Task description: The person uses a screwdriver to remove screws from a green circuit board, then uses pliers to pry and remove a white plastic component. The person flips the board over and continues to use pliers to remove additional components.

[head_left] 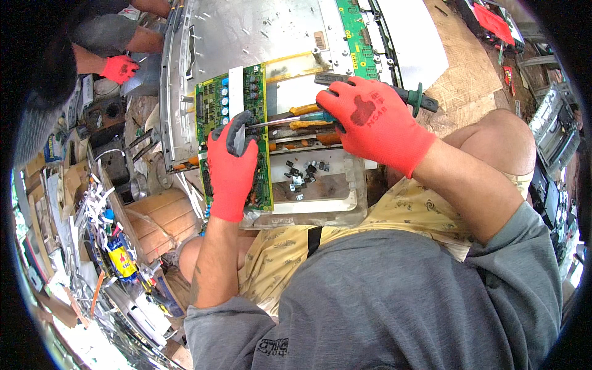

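A green circuit board stands in front of me, set with blue-and-white capacitors and a long white strip. My left hand, in a red glove with dark fingertips, is closed on the board around a grey metal piece. My right hand, gloved alike, is wrapped round the teal handle of a screwdriver. Its shaft points left, and its tip meets the metal piece by my left fingers; the exact contact is hidden. Beneath my right hand lie yellow-orange tool handles and a black tool with a green ring.
A shallow tray with several small black parts sits near my lap. Behind is a large metal panel with a green strip board. Another person's red-gloved hand is at far left. Scrap piles up on the left.
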A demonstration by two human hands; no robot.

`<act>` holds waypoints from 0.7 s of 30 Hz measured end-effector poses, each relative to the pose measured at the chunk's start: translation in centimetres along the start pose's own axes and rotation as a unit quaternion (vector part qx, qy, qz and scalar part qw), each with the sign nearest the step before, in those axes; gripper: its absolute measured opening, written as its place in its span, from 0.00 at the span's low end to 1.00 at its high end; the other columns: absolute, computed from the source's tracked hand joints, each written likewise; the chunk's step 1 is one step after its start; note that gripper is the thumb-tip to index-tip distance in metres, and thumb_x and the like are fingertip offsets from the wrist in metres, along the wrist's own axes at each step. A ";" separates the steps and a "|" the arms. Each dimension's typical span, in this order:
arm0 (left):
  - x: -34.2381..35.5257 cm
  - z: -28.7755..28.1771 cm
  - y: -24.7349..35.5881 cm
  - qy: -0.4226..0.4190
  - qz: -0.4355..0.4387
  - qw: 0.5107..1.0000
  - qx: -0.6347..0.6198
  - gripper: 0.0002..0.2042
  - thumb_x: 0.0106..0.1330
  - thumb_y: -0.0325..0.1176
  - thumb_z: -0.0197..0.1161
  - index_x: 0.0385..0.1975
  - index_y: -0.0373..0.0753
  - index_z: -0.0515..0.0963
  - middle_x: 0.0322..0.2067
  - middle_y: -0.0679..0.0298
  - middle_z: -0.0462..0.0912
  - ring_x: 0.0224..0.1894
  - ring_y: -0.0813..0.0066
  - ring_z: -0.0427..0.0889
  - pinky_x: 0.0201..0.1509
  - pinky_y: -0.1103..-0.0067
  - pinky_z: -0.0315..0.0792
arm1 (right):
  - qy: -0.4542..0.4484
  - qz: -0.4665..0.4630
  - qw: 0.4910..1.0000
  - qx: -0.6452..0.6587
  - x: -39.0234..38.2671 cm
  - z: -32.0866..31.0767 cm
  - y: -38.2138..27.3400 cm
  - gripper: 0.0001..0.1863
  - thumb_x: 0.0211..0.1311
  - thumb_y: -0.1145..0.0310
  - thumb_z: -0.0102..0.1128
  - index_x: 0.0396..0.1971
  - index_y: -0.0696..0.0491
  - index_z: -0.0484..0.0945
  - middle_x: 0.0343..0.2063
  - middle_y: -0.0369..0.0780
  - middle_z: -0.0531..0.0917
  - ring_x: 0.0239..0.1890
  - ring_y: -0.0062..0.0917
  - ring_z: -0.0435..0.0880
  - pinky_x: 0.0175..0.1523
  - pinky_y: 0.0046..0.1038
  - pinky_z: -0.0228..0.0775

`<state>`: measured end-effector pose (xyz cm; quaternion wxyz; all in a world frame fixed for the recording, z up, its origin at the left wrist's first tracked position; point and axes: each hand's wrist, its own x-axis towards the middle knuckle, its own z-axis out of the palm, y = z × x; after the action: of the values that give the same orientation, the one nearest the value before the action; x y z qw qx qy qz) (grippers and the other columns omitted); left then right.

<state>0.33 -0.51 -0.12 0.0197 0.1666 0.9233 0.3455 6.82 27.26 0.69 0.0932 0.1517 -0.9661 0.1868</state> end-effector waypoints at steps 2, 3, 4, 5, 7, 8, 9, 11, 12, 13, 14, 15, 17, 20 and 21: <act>0.1 0.0 0.1 -0.009 0.003 1.000 0.006 0.24 0.59 0.24 0.65 0.58 0.47 0.80 0.49 0.55 0.79 0.54 0.59 0.78 0.62 0.68 0.71 | -0.023 0.028 0.999 0.023 0.1 0.3 0.2 0.18 0.52 0.67 0.67 0.44 0.51 0.76 0.39 0.42 0.82 0.43 0.39 0.84 0.47 0.39 0.77; 0.1 0.0 0.1 -0.012 0.000 1.000 0.006 0.24 0.59 0.24 0.65 0.58 0.47 0.80 0.49 0.55 0.79 0.54 0.59 0.79 0.62 0.68 0.71 | -0.034 0.042 0.998 0.035 0.2 0.4 0.1 0.18 0.53 0.66 0.66 0.45 0.50 0.76 0.40 0.43 0.82 0.43 0.39 0.84 0.47 0.40 0.77; 0.2 0.0 0.1 -0.014 -0.003 1.000 0.005 0.24 0.59 0.24 0.65 0.58 0.47 0.80 0.49 0.55 0.80 0.54 0.59 0.79 0.62 0.68 0.71 | -0.060 0.052 0.996 0.037 0.4 0.4 -0.1 0.18 0.54 0.66 0.66 0.45 0.51 0.77 0.40 0.43 0.82 0.44 0.39 0.84 0.47 0.40 0.77; 0.3 0.0 0.0 -0.018 0.002 1.000 0.005 0.24 0.59 0.25 0.65 0.58 0.47 0.80 0.49 0.55 0.80 0.54 0.59 0.79 0.62 0.68 0.71 | -0.087 0.062 0.994 0.038 0.6 0.4 -0.3 0.17 0.55 0.65 0.65 0.45 0.51 0.77 0.40 0.43 0.82 0.44 0.39 0.84 0.47 0.40 0.77; 0.5 -0.1 -0.1 -0.024 0.013 1.000 0.007 0.24 0.59 0.25 0.65 0.58 0.46 0.80 0.50 0.55 0.80 0.54 0.58 0.79 0.63 0.67 0.71 | -0.127 0.061 0.989 0.037 1.2 0.2 -0.6 0.17 0.56 0.64 0.63 0.46 0.51 0.77 0.39 0.44 0.81 0.45 0.39 0.84 0.47 0.40 0.77; 0.6 -0.2 -0.1 -0.028 0.011 0.999 0.013 0.24 0.59 0.25 0.65 0.58 0.45 0.80 0.52 0.55 0.80 0.56 0.59 0.78 0.64 0.68 0.70 | -0.143 0.052 0.988 0.035 1.5 0.1 -0.5 0.16 0.57 0.64 0.63 0.45 0.51 0.77 0.39 0.45 0.81 0.45 0.39 0.84 0.47 0.40 0.77; 0.7 -0.3 0.0 -0.035 0.008 0.999 0.018 0.24 0.60 0.25 0.64 0.59 0.43 0.79 0.53 0.56 0.81 0.58 0.60 0.77 0.65 0.68 0.68 | -0.159 0.044 0.986 0.034 1.6 0.2 -0.3 0.16 0.57 0.64 0.62 0.45 0.51 0.77 0.38 0.45 0.81 0.45 0.39 0.84 0.47 0.40 0.77; 0.7 -0.1 -0.2 -0.041 0.013 0.999 0.029 0.24 0.60 0.25 0.64 0.59 0.43 0.79 0.54 0.56 0.81 0.58 0.59 0.77 0.65 0.68 0.68 | -0.114 0.016 0.993 0.025 1.7 1.1 -0.1 0.15 0.57 0.65 0.62 0.43 0.52 0.77 0.38 0.46 0.81 0.44 0.40 0.83 0.48 0.40 0.76; 0.8 -0.1 -0.2 -0.040 0.023 0.998 0.036 0.25 0.59 0.25 0.64 0.59 0.44 0.79 0.53 0.54 0.80 0.57 0.56 0.78 0.64 0.67 0.70 | -0.089 0.001 0.996 0.019 1.8 1.5 -0.1 0.14 0.57 0.65 0.62 0.42 0.52 0.77 0.38 0.46 0.81 0.43 0.41 0.83 0.48 0.40 0.76; 0.9 -0.1 -0.3 -0.039 0.032 0.998 0.043 0.25 0.59 0.25 0.65 0.59 0.45 0.79 0.52 0.52 0.80 0.55 0.54 0.78 0.63 0.66 0.71 | -0.074 0.003 0.997 0.019 1.8 1.9 -0.3 0.13 0.57 0.66 0.62 0.41 0.52 0.77 0.38 0.46 0.81 0.43 0.41 0.83 0.48 0.40 0.76; 0.9 -0.2 -0.4 -0.040 0.038 0.998 0.043 0.25 0.59 0.25 0.64 0.60 0.45 0.78 0.52 0.52 0.80 0.55 0.54 0.78 0.62 0.66 0.71 | -0.058 0.006 0.998 0.018 1.8 2.4 -0.5 0.12 0.56 0.66 0.62 0.40 0.53 0.77 0.37 0.46 0.81 0.42 0.41 0.83 0.48 0.39 0.76; 0.9 -0.3 -0.4 -0.040 0.043 0.997 0.043 0.25 0.59 0.26 0.64 0.60 0.45 0.78 0.51 0.52 0.80 0.55 0.54 0.78 0.62 0.66 0.71 | -0.042 0.008 0.999 0.019 2.0 2.5 -0.7 0.11 0.56 0.67 0.62 0.39 0.53 0.78 0.37 0.46 0.81 0.42 0.41 0.83 0.48 0.39 0.76; 0.8 -0.4 -0.4 -0.044 0.036 0.997 0.049 0.25 0.59 0.26 0.64 0.60 0.46 0.78 0.50 0.51 0.79 0.54 0.52 0.78 0.61 0.65 0.72 | -0.062 0.010 0.997 0.050 2.4 2.7 -1.0 0.11 0.57 0.66 0.62 0.38 0.53 0.78 0.37 0.46 0.81 0.42 0.41 0.83 0.48 0.39 0.76; 0.8 -0.5 0.5 -0.056 0.015 0.995 0.080 0.25 0.60 0.28 0.64 0.61 0.47 0.78 0.47 0.50 0.79 0.51 0.50 0.79 0.58 0.64 0.73 | -0.110 0.025 0.992 0.052 3.2 2.4 -1.7 0.11 0.57 0.64 0.63 0.37 0.53 0.79 0.35 0.44 0.83 0.41 0.41 0.84 0.48 0.40 0.76; 0.8 -0.6 0.6 -0.060 0.021 0.993 0.100 0.25 0.60 0.29 0.64 0.61 0.47 0.78 0.46 0.50 0.79 0.50 0.50 0.79 0.57 0.63 0.73 | -0.128 0.032 0.990 0.045 3.5 2.3 -2.0 0.11 0.57 0.63 0.63 0.37 0.53 0.79 0.35 0.44 0.83 0.41 0.41 0.84 0.48 0.40 0.76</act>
<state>-0.34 -0.21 0.83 0.0507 0.2072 0.9467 0.2414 3.90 23.70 0.09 -0.0444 0.1476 -0.9651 0.2115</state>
